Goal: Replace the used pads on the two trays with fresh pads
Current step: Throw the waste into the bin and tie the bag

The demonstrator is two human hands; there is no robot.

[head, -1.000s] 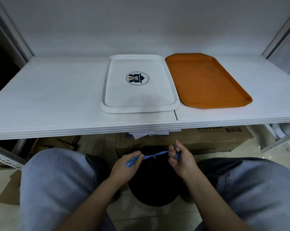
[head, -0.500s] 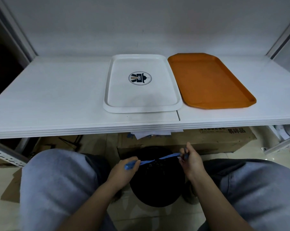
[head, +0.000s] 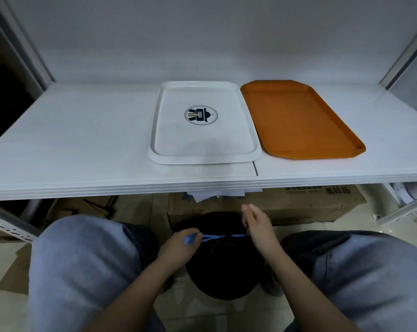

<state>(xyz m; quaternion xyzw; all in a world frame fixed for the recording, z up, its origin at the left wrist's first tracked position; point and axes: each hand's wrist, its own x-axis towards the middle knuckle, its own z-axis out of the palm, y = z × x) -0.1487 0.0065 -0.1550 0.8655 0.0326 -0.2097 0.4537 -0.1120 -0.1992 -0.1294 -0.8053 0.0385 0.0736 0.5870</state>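
Below the table edge, at six o'clock, my left hand [head: 178, 245] and right hand [head: 257, 226] each pinch an end of a blue strip [head: 214, 237] over a black bin [head: 224, 267].

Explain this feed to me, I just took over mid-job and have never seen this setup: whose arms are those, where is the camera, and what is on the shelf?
No machine here: a seated person wears one wide-angle camera on the head, looking forward and down, so the arms and grey-trousered knees are their own. On the white shelf lie a white tray with a round logo and, to its right, an orange tray; both show bare, with no pad on them. Below the shelf, between the knees, sits a black bin in front of a cardboard box. The left hand pinches one end of a thin blue strip stretched over the bin; the right hand is at its other end, though its grip there is hidden.
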